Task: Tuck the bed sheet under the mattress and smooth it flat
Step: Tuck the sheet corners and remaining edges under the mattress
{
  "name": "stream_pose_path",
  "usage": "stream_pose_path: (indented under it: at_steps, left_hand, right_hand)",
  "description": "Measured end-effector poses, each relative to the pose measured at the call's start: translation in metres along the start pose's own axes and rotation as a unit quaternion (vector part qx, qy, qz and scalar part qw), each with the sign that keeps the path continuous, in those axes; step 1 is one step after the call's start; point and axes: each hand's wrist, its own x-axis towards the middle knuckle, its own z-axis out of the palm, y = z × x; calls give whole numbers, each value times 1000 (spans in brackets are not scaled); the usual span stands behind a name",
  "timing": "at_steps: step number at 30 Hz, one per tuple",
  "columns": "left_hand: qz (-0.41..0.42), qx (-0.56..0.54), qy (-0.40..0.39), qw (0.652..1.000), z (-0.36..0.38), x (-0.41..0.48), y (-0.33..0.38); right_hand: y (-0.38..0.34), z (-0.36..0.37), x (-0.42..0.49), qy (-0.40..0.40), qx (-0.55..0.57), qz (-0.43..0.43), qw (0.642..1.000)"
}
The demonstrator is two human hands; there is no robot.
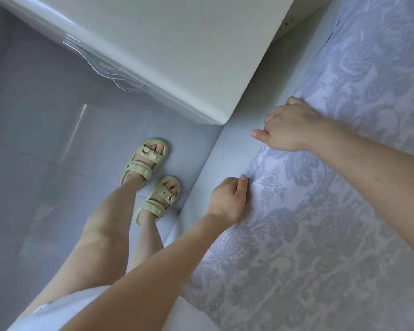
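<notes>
A pale lilac bed sheet (320, 235) with a grey floral pattern covers the top of the mattress on the right. Its edge runs along the plain pale side of the bed (227, 158). My left hand (230, 199) pinches the sheet's edge between thumb and curled fingers. Farther along the same edge, my right hand (289, 125) presses down on the sheet, its fingers curled over the edge and hidden, the thumb sticking out over the bed's side. Whether the right hand grips the fabric is not visible.
A white cabinet (177, 44) with a clear plastic handle (110, 68) stands against the head end of the bed. My legs and feet in pale green sandals (151, 177) stand on the glossy grey floor (46, 139) close to the bed's side.
</notes>
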Motion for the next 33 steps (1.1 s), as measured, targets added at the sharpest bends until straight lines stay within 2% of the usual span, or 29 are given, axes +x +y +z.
stream_pose_path:
  at_steps: [3,5,10,14,18,20,23,25,30,33]
  left_hand:
    - [-18,-4,-23,1000,1,2,1]
    - [-72,-52,-46,995,5,5,3]
    - [-187,-198,-153,950,19,15,-4]
    - [-206,-191,-159,946,21,23,-5]
    - [-176,-97,-149,968,12,26,0]
    - [-132,-63,-127,981,3,21,5]
    - [-53,-51,-27,997,-12,8,-2]
    - [-40,-80,1,996,-14,-3,-20]
    - [-67,-146,-76,984,1,-26,-54]
    - [-94,-160,-86,979,8,-18,-57]
  right_hand:
    - [-4,0,3,-17,-10,-16,1000]
    - [-5,-6,2,-55,-3,-8,998]
    - [-9,-19,2,-167,-26,16,985]
    - [-10,-6,12,-202,-35,37,978]
    - [-16,-2,23,-180,2,60,982]
    - [-16,-2,21,-149,18,65,986]
    - [-14,2,14,-92,28,51,994]
    - [-14,1,13,-73,37,57,995]
    - [-19,-3,9,-18,60,66,996]
    - [-36,-5,-8,118,35,22,992]
